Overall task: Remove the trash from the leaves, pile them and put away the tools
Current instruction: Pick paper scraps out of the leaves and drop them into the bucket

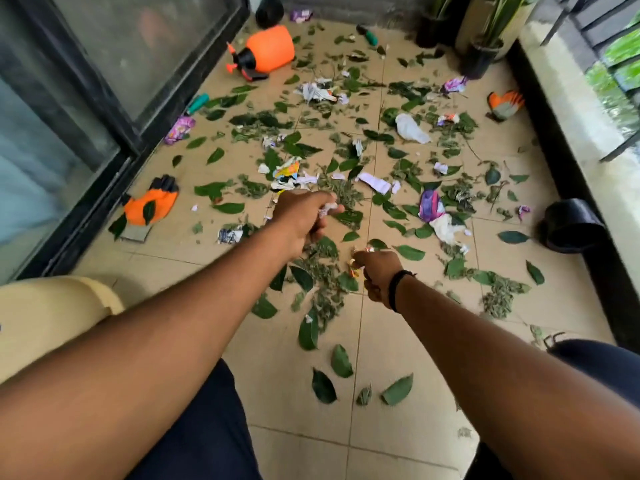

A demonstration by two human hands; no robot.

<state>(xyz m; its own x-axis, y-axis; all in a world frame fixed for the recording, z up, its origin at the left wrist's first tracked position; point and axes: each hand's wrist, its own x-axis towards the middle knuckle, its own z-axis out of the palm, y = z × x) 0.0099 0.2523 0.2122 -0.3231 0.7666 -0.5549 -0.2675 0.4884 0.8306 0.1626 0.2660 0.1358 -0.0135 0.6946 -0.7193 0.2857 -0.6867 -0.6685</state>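
1. Your right hand [375, 277], nearest you, is curled with a black band at the wrist; its fingers [360, 259] pinch a small orange-and-white scrap [354, 268], which sits right at the fingertips above the leaves.
2. Your left hand [303, 220] reaches a little farther out, closed round a crumpled white paper bit [327, 210] that pokes out between thumb and forefinger.
3. Green leaves [308, 330] lie loose on the tiled floor [398, 344] beneath and between both hands, and spread well beyond them.
4. Just past your left hand, torn paper wrappers [289, 174] lie among the leaves; a purple packet [429, 204] and white plastic lie to the right of your hands, apart from your fingers.
5. To the left, beside the glass door, an orange-and-black glove [152, 202] lies flat with a leaf on it.
6. Farther off, another glove [505, 103] rests near the right ledge, and a black pot [571, 225] lies on its side by the wall.
7. At the far end, an orange spray bottle [266, 50] lies tipped over, with green-handled tools [198, 102] near the door and potted plants [485, 46] in the corner.
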